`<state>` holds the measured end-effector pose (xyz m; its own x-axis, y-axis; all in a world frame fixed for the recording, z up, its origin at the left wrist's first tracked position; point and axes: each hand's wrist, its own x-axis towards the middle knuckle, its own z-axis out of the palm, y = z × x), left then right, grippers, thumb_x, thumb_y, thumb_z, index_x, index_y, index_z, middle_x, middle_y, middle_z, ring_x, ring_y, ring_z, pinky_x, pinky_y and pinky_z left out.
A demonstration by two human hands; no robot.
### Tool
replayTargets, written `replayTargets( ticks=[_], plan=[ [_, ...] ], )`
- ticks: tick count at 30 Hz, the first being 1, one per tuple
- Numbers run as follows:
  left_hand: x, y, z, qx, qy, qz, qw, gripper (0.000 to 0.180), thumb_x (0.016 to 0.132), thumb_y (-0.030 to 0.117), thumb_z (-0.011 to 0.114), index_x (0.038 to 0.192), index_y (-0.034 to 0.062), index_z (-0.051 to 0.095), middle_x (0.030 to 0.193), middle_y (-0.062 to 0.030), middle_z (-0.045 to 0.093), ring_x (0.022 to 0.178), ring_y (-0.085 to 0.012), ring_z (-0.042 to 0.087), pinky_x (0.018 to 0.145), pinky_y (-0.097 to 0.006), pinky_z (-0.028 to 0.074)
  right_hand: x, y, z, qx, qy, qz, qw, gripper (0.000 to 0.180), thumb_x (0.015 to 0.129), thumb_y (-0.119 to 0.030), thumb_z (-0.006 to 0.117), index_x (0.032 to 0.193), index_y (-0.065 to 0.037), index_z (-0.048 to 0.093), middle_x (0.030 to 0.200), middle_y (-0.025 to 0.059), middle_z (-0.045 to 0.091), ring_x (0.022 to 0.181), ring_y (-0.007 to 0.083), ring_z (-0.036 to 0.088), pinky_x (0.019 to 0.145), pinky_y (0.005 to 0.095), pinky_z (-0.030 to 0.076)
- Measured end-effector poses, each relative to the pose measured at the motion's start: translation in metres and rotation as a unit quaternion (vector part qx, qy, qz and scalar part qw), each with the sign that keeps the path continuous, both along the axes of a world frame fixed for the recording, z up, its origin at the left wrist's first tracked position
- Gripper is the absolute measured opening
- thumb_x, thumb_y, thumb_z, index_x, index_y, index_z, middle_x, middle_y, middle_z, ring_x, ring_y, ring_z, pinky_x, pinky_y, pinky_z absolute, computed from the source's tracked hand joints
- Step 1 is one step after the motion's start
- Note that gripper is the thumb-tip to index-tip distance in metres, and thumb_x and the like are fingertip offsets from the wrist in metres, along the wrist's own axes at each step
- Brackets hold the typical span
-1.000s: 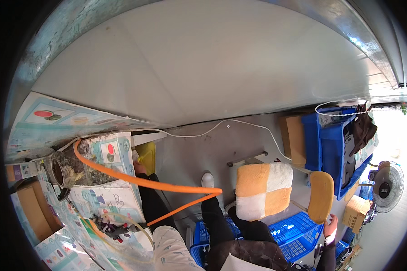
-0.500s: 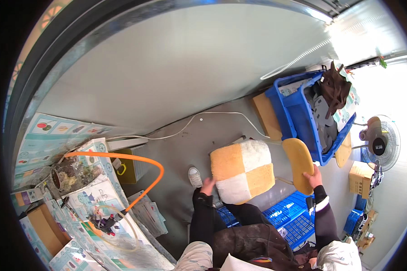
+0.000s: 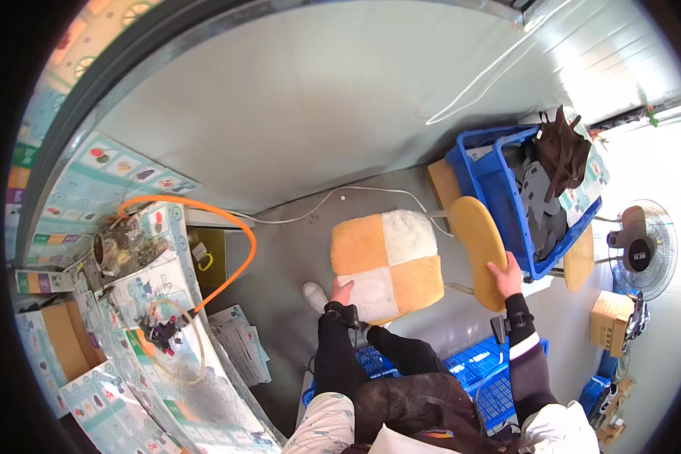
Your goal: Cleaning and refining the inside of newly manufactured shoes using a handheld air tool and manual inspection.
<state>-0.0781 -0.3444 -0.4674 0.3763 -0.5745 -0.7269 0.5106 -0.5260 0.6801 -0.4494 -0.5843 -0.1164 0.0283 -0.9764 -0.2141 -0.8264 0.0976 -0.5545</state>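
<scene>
A chair with a curved tan wooden backrest (image 3: pixel 477 250) stands in front of me, its seat covered by a plush cushion (image 3: pixel 412 284) in orange and white squares. My left hand (image 3: pixel 341 292) is closed on the cushion's near left edge, its thumb on top and the other fingers hidden below. On the right, my right hand (image 3: pixel 506 274) grips the outer edge of the backrest, its fingertips partly out of sight. Thin light metal tubes join backrest and seat. My white shoe (image 3: pixel 315 296) is beside the cushion's left side.
A blue tub (image 3: pixel 492 197) with grey pieces and a brown bag stands behind the backrest. Further right is a fan (image 3: pixel 639 250) above a cardboard box (image 3: pixel 609 321). Blue crates (image 3: pixel 477 359) lie near my legs. An orange hose (image 3: pixel 253 246) arches over the left workbench; a white cable (image 3: pixel 303 216) crosses the floor.
The chair has shifted left and slightly away from me, with both hands moving along on it. The backrest now sits further from the fan. My view has shifted a little.
</scene>
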Motion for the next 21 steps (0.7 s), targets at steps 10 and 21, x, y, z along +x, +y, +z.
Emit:
replayTargets(
  ticks=[10, 21],
  plan=[
    [0.048, 0.130, 0.179, 0.153, -0.153, -0.385, 0.897, 0.080, 0.088, 0.049, 0.066, 0.146, -0.0022, 0.045, 0.141, -0.0244, 0.057, 0.132, -0.0379, 0.054, 0.110, -0.042, 0.042, 0.015, 0.048, 0.031, -0.137, 0.191, 0.057, 0.970, 0.066, 0.075, -0.004, 0.074, 0.134, 0.002, 0.045, 0.132, 0.0257, 0.052, 0.124, 0.0446, 0.049, 0.106, 0.0493, 0.041],
    [0.055, 0.392, 0.299, 0.214, -0.112, -0.371, 0.896, 0.069, 0.097, 0.061, 0.048, 0.133, 0.0038, 0.061, 0.133, -0.0246, 0.062, 0.126, -0.0409, 0.057, 0.107, -0.046, 0.044, 0.190, 0.150, 0.047, 0.086, 0.200, 0.319, 0.922, 0.030, 0.076, -0.021, 0.072, 0.102, -0.007, 0.071, 0.108, 0.0208, 0.067, 0.113, 0.0392, 0.058, 0.100, 0.0468, 0.048]
  ],
)
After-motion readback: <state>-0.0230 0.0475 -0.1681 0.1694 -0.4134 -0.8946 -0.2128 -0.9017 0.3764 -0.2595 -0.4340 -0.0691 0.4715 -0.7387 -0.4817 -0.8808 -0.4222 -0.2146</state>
